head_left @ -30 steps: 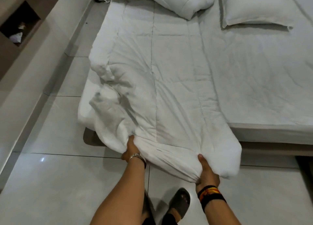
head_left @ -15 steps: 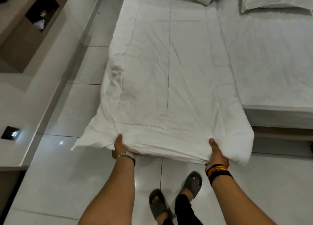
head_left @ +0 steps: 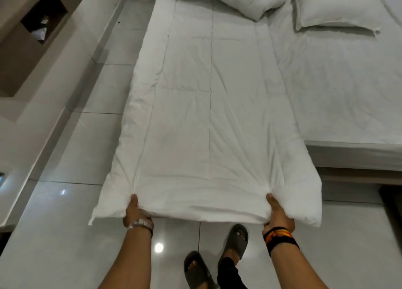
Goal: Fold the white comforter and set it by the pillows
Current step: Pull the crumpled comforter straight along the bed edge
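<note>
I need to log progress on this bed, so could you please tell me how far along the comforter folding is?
Done: the white comforter already lies folded lengthwise into a long strip along the bed's left side. In hand: the left hand and right hand grip its near end, held out past the foot of the bed. Left: folding it crosswise and setting it by the pillows.

Both bare forearms reach forward from the near edge, roughly parallel and well apart. The left hand (head_left: 136, 212) is clenched, thumb lying on top and pointing away, the fingers curled out of sight beneath; a metal watch band circles that wrist. The right hand (head_left: 278, 216) is closed the same way, thumb up top and angled slightly inward, its wrist wrapped in black and orange bands. Both wrists are held straight, level with each other, knuckles turned down.
</note>
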Demonstrator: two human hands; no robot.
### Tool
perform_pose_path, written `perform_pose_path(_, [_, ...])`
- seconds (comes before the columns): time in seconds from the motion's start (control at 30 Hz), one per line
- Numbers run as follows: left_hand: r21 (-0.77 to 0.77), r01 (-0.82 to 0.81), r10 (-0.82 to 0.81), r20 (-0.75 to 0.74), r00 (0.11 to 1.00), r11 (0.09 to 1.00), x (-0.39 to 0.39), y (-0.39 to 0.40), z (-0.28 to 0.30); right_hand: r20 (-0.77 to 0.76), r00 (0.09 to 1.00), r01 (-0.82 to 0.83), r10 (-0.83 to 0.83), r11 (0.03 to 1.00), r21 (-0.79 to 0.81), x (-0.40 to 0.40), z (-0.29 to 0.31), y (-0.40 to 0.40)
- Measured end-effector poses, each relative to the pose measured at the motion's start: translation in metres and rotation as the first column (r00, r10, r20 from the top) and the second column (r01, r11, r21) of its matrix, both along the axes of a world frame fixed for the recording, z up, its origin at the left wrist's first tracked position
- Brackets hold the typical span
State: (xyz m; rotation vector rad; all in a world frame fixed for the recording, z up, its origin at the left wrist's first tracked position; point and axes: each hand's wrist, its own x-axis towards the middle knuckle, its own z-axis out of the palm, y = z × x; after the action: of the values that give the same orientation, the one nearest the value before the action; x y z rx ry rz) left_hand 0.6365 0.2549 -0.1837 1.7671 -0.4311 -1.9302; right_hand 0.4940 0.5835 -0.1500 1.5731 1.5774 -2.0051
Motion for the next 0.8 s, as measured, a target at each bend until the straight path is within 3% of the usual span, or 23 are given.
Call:
perform_pose_path(0.2, [0.119, -0.068, 0.046, 0.174, 0.984, 0.991, -0.019, 0.007, -0.018, 0.149, 0.989, 0.019, -0.017, 1.0, -0.012, -0.01, -0.013, 0.003])
perform_pose_path(0.27, [0.137, 0.003, -0.033, 0.216, 0.976, 0.991, -0.023, 0.005, -0.022, 0.246, 0.969, -0.005, 0.025, 0.997, -0.083, -0.01, -0.018, -0.003])
perform_pose_path(0.37, [0.089, 0.104, -0.131, 0.403, 0.906, 0.991, -0.04, 0.003, -0.021, 0.377, 0.916, -0.063, 0.134, 0.979, -0.195, -0.005, -0.019, -0.022])
perform_pose_path(0.47, [-0.079, 0.164, -0.108, 0.47, 0.876, 0.983, -0.07, 0.005, -0.007, 0.289, 0.9, -0.277, 0.325, 0.94, -0.198, -0.008, -0.013, -0.059])
perform_pose_path(0.53, [-0.177, 0.246, -0.152, 0.426, 0.892, 0.953, -0.09, -0.004, 0.001, 0.174, 0.89, -0.38, 0.421, 0.897, -0.226, -0.017, -0.004, -0.091])
perform_pose_path(0.8, [-0.347, 0.394, -0.274, 0.345, 0.897, 0.851, -0.162, -0.127, 0.053, 0.01, 0.844, -0.526, 0.537, 0.83, -0.184, -0.07, 0.04, -0.256])
